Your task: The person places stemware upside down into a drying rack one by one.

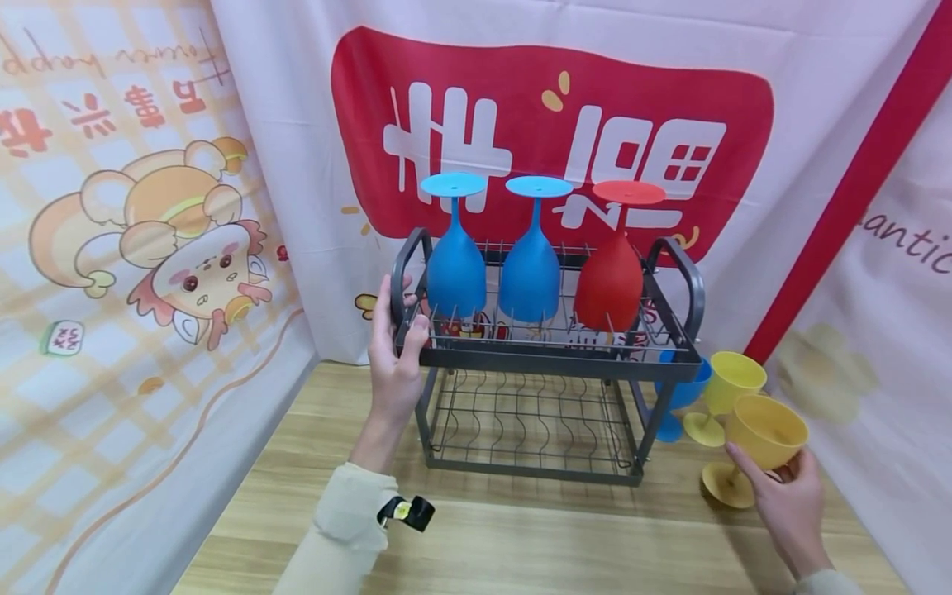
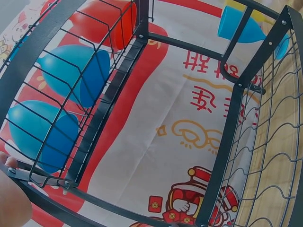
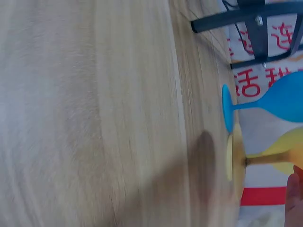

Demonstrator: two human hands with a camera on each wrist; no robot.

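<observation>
A dark two-tier dish rack (image 1: 550, 362) stands on the table. My left hand (image 1: 394, 364) grips its upper left end, thumb in front of the side handle and fingers behind it. Upside down on the top tier are two blue goblets (image 1: 455, 273) (image 1: 530, 277) and one red goblet (image 1: 610, 281). At the right, my right hand (image 1: 794, 500) holds an orange-yellow goblet (image 1: 766, 434) upright by the lower part of its bowl. In the right wrist view only part of that hand (image 3: 294, 198) shows at the edge, beside the goblet's stem (image 3: 267, 159).
Behind the held goblet stand a lighter yellow goblet (image 1: 735, 382) and a blue goblet (image 1: 690, 390), close to the rack's right side. Wire rows form the lower tier (image 1: 521, 421). Printed cloth (image 1: 297, 165) hangs around the wooden table (image 1: 535, 537).
</observation>
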